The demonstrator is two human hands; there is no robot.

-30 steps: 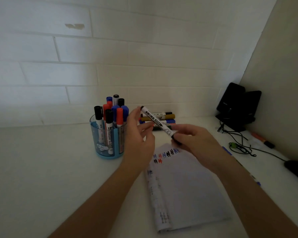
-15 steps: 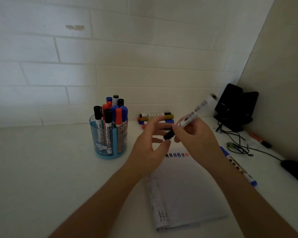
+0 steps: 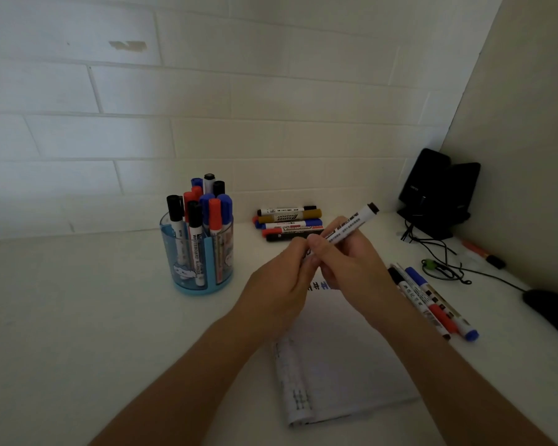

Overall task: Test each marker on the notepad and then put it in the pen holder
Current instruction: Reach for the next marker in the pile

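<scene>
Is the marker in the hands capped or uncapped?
Cannot tell. The white-barrelled marker shows only its rear end; its writing end is hidden where the left hand and right hand meet.

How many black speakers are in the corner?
2. The left speaker stands in the corner of the desk by the back wall. The right speaker stands right beside it, overlapping it, against the side wall. None look hidden.
</scene>
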